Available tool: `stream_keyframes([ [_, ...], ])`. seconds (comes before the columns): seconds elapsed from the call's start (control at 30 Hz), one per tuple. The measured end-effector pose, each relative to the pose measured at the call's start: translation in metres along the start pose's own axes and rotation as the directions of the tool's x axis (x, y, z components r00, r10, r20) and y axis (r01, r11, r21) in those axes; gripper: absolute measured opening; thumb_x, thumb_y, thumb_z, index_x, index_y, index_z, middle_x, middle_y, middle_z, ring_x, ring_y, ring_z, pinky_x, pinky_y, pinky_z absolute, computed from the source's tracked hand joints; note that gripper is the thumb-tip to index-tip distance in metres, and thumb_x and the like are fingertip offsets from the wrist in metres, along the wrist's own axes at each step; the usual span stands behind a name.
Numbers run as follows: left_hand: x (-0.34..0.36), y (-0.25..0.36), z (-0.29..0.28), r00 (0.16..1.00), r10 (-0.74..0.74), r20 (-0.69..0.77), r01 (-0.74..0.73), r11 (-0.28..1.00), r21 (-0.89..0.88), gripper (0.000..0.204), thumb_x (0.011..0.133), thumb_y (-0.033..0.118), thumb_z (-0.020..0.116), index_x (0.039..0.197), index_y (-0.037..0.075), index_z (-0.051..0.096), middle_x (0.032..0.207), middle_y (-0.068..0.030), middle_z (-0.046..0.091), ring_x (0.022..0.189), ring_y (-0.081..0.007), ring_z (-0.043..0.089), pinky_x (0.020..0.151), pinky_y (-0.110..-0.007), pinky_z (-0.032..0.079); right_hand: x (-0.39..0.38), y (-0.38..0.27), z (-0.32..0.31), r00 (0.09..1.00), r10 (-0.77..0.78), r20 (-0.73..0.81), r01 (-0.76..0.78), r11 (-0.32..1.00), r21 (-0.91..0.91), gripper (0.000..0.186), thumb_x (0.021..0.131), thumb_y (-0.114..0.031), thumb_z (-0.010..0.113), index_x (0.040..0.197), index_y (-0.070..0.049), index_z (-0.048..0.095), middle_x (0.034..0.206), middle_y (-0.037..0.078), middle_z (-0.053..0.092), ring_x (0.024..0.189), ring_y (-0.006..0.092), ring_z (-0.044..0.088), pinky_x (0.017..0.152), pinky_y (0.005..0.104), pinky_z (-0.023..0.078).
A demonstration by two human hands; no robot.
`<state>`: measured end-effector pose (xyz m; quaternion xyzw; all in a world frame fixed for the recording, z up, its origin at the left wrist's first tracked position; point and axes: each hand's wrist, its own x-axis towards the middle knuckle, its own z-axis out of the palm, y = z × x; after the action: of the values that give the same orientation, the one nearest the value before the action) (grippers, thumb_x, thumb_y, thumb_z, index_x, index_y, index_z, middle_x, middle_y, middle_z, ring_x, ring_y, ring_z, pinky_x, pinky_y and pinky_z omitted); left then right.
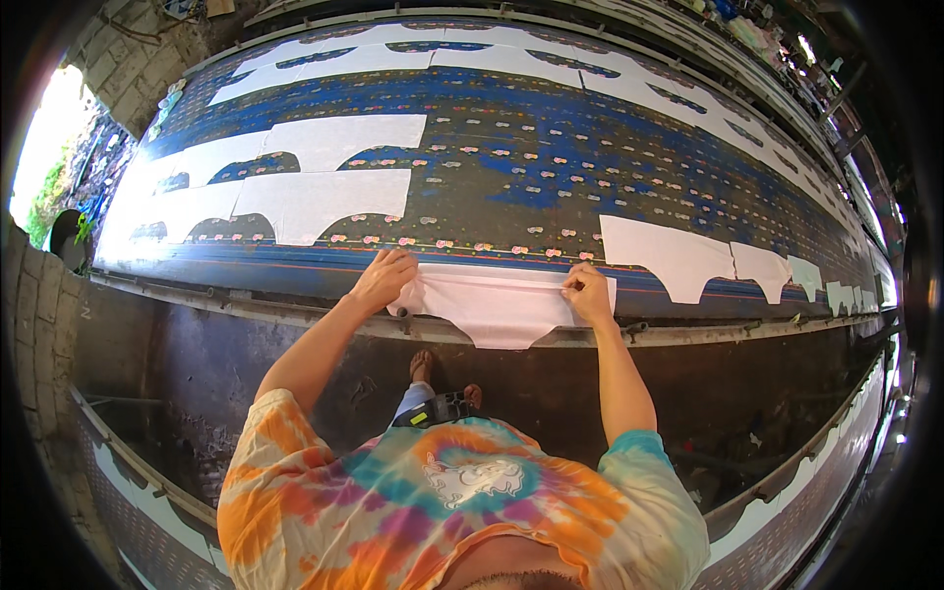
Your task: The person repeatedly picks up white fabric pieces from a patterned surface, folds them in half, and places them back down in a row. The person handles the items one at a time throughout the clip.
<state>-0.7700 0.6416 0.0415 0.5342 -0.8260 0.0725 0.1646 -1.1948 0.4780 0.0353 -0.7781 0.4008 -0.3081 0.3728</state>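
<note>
A pale pink-white cut fabric piece (492, 315) hangs over the near edge of a long dark printing table (521, 197) marked with small printed motifs. My left hand (389, 277) grips its upper left corner, fingers curled. My right hand (582, 283) pinches the upper edge near the right end. The piece's lower part droops past the rail along the table's edge. Just beyond my hands runs a row of small pink printed shapes (444, 244).
Similar white pieces lie in rows at back left (334, 143), along the far side (501, 64) and to the right (669, 258). A metal rail (698, 334) edges the table. Behind me stands another table (806, 462). A block wall (39, 334) is at the left.
</note>
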Motion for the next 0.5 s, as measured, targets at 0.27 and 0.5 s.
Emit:
stream_keyframes([
  [0.27,0.012,0.005,-0.023,0.954,-0.106,0.28,0.141,0.984,-0.109,0.022,0.09,0.005,0.06,0.111,0.01,0.063,0.114,-0.0068,0.063,0.12,-0.0274,0.054,0.103,-0.047,0.037,-0.017,-0.014,-0.025,1.0,0.019,0.017,-0.014,0.968,-0.252,0.016,0.077,-0.013,0.077,0.079,-0.001,0.066,0.08,0.012,0.066,0.069,0.0181,0.059,0.065,0.0355,0.048],
  [0.5,0.015,0.001,-0.038,0.738,-0.226,0.636,0.492,0.825,-0.278,0.033,0.093,0.013,0.054,0.126,0.007,0.057,0.11,-0.0123,0.062,0.116,-0.0322,0.054,0.104,-0.05,0.035,-0.053,-0.078,-0.101,0.819,0.355,0.451,-0.279,0.933,-0.228,0.026,0.073,-0.023,0.084,0.087,-0.002,0.075,0.071,0.006,0.069,0.065,0.0113,0.058,0.062,0.0304,0.045],
])
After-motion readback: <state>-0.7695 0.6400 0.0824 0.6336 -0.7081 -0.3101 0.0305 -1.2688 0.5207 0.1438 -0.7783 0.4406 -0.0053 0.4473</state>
